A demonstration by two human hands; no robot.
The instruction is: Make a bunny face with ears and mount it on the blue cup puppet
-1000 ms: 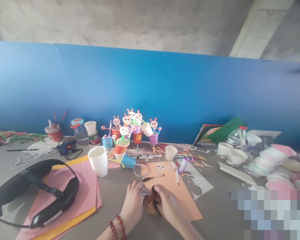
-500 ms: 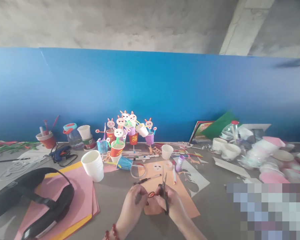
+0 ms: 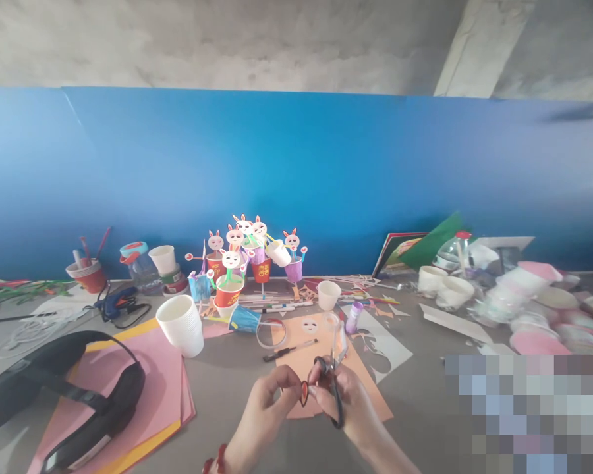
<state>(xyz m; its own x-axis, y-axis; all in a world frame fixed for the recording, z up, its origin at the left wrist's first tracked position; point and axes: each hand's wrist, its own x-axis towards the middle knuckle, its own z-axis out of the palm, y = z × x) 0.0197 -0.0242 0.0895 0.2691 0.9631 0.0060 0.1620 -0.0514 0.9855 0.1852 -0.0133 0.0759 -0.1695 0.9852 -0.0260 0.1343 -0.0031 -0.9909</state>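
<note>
My left hand [image 3: 269, 401] is closed in a pinch at the left side of a small oval paper cutout [image 3: 304, 394], which has a red-orange middle and a dark outline. Fingertips of my right hand [image 3: 348, 395] meet its other side, while black-handled scissors [image 3: 338, 403] hang in that same hand, blades pointing away from me. Beneath both hands lies a sheet of orange paper [image 3: 360, 388]. On its far part rests a white paper face [image 3: 309, 325], with a black pen [image 3: 289, 350] across its left edge.
Rabbit-faced cup figures [image 3: 230, 289] cluster at the back. A stack of white cups [image 3: 180, 326], pink paper [image 3: 153, 375] and a black headset [image 3: 121, 401] are on the left. A glue stick [image 3: 354, 317] and cut white paper [image 3: 393, 349] lie right, with bagged cups [image 3: 504, 296] beyond.
The oval cutout has turned more upright, and my right fingertips have come in against it. The scissors have swung slightly to the right in my hand. The camera view has shifted a little.
</note>
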